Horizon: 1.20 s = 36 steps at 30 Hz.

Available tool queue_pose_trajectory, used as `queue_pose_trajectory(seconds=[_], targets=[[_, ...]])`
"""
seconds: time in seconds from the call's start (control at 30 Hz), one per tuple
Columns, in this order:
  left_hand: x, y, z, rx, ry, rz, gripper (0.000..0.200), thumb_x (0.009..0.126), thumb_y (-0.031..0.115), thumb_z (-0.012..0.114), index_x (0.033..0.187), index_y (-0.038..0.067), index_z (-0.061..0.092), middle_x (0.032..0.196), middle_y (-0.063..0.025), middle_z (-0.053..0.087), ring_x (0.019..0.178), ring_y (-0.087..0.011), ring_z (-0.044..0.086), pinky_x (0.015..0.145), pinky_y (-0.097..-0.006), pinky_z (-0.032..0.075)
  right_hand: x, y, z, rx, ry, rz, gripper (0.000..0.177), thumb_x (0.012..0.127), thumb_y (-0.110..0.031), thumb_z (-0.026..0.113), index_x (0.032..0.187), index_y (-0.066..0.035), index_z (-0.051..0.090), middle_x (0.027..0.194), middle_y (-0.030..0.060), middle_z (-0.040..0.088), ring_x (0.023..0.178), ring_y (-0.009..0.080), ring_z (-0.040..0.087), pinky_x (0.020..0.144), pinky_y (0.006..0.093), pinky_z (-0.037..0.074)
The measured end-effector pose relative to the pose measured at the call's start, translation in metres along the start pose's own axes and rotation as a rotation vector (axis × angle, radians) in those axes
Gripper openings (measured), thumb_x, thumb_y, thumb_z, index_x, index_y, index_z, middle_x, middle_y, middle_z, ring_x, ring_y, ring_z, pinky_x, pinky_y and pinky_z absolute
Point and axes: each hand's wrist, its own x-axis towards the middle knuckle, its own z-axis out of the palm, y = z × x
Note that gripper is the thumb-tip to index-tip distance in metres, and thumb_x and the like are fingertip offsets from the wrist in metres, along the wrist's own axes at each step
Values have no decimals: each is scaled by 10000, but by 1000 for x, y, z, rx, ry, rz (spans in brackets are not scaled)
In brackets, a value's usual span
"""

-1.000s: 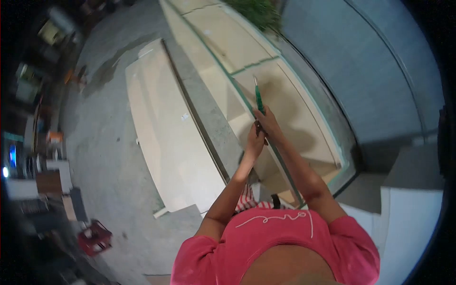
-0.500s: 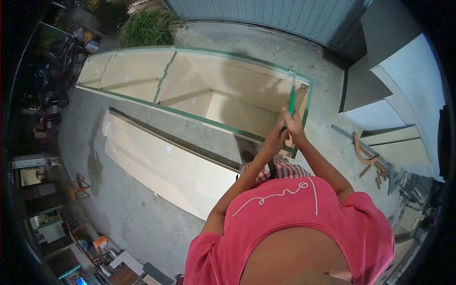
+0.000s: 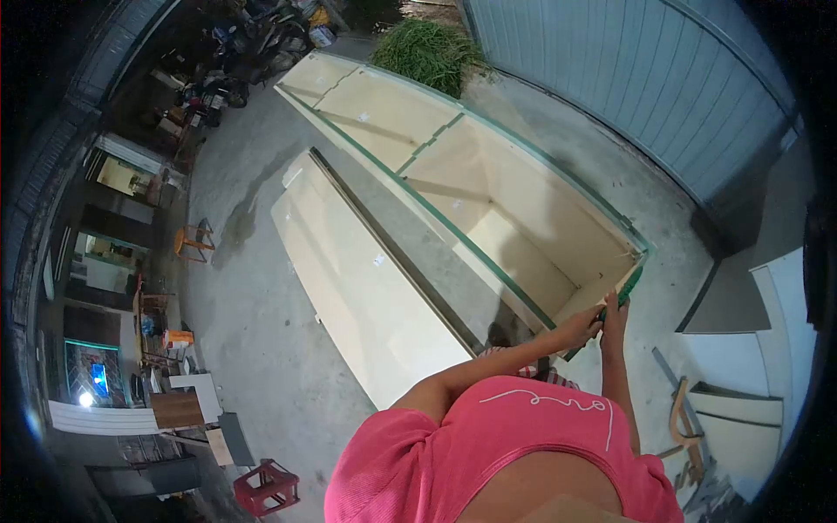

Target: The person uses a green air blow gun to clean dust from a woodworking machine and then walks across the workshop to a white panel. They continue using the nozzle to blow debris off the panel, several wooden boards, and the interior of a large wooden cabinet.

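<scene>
A long, cream-coloured open cabinet carcass lies on the concrete, its rim edged with green strips. At its near right corner, a loose, crumpled green strip, apparently tape, runs from the rim down to my hands. My right hand is closed around it just outside the short end of the carcass. Close beside it, my left hand is closed too, its fingers at the lower end of the same strip. The hands are nearly touching, and they partly hide what lies between the fingers.
A long cream panel lies left of the carcass. Right of me are wood offcuts and pale panels. A red stool, an orange chair and a grass heap stand farther off. A corrugated metal wall borders the far side.
My view has turned, swinging the carcass clockwise and rightward. Both hands have drawn down toward me from over the carcass end, and the green strip, straight before, is now bunched along the rim.
</scene>
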Motion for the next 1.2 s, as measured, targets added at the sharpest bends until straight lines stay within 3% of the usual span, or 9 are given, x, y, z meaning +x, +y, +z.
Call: queue_pose_trajectory(seconds=[0.1,0.17,0.27,0.4,0.5,0.67,0.87,0.97,1.2], targets=[[-5,18,-7,17,-98,-199,398,879,85,480,1258,8,388,915,-146,580,804,-187,565,698,-318,461,-2,2,1,4,18,9,538,883,-365,537,1235,8,376,1021,82,492,904,165,480,768,298,411],[-8,15,-4,-15,-2,-92,424,858,129,514,1248,10,397,905,-237,599,769,-326,601,691,-399,453,-2,4,0,-30,-15,-78,503,886,-358,533,1208,3,393,973,65,489,853,147,473,715,294,411],[-5,-14,6,-51,115,120,424,858,129,517,1247,9,401,906,-238,593,739,-318,593,686,-401,446,-11,-14,10,11,-81,-63,452,891,-363,528,1150,-8,422,941,46,483,816,130,468,665,289,407],[-14,11,-22,-378,77,-166,421,914,108,439,1310,29,320,867,-144,587,716,-181,572,538,-317,458,1,-23,38,-235,-102,23,453,892,-372,523,1146,-11,426,787,64,501,636,129,494,531,284,409],[-6,11,-65,-360,151,-102,413,929,90,400,1324,41,289,891,-92,556,704,-134,534,486,-265,441,0,-64,100,-87,-272,-38,480,885,-380,525,1200,-31,426,617,41,487,391,109,433,329,255,309],[23,15,-181,-387,454,179,394,889,48,363,1280,17,329,918,-86,550,690,-142,540,531,-267,457,77,-86,220,-342,-520,-220,514,870,-304,527,1265,-3,394,815,96,553,677,134,535,577,290,436],[58,35,-321,-345,604,-11,286,869,98,392,1133,-2,441,874,-67,554,719,-135,552,555,-256,467,160,-103,369,-356,-654,-299,442,848,-338,525,1141,-9,490,870,109,567,726,199,535,699,343,442],[68,27,-360,-331,632,-76,325,903,234,430,1147,25,478,880,-49,574,694,-122,540,588,-256,449,200,-80,411,-431,-647,-329,429,841,-358,533,1090,-10,503,915,137,588,802,246,565,746,375,442],[80,-15,-378,-365,640,-129,276,928,195,391,1145,43,470,882,-51,555,680,-122,552,557,-248,463,188,-82,430,-533,-468,-196,477,834,-279,551,1185,19,429,998,199,581,885,267,576,767,391,449]])
